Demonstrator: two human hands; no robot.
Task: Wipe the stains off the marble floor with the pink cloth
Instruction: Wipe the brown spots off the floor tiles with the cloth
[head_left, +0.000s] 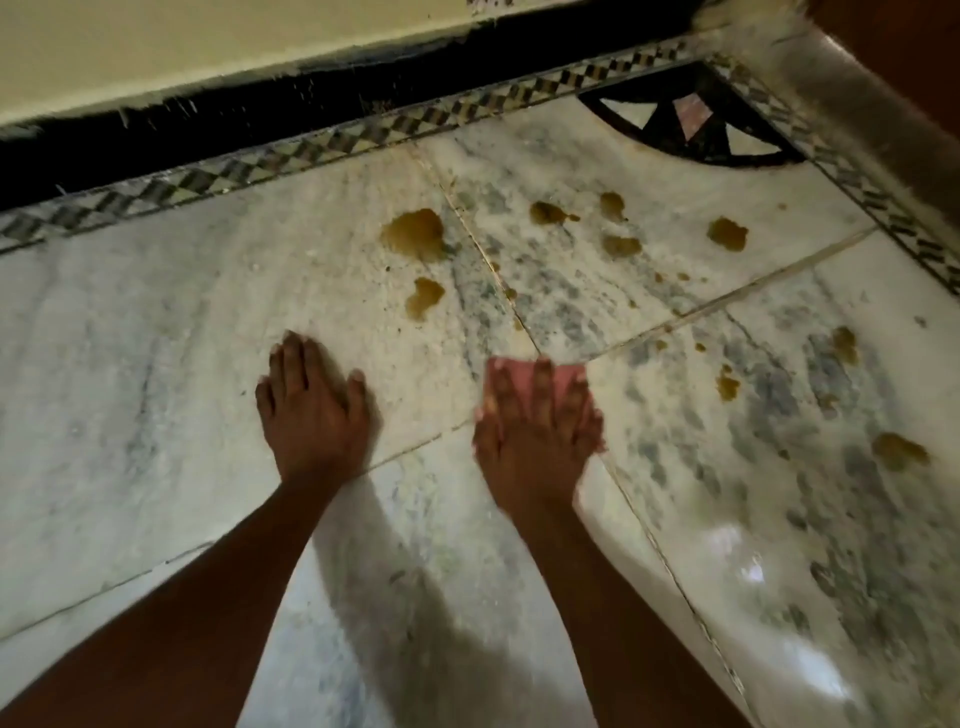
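My right hand lies flat with fingers spread on the pink cloth, pressing it to the marble floor at centre frame, so the whole palm can push it. My left hand rests open and flat on the floor at centre left, holding nothing, I judge as a prop for my weight. The brown stains lie above and to the right of the cloth, unwiped.
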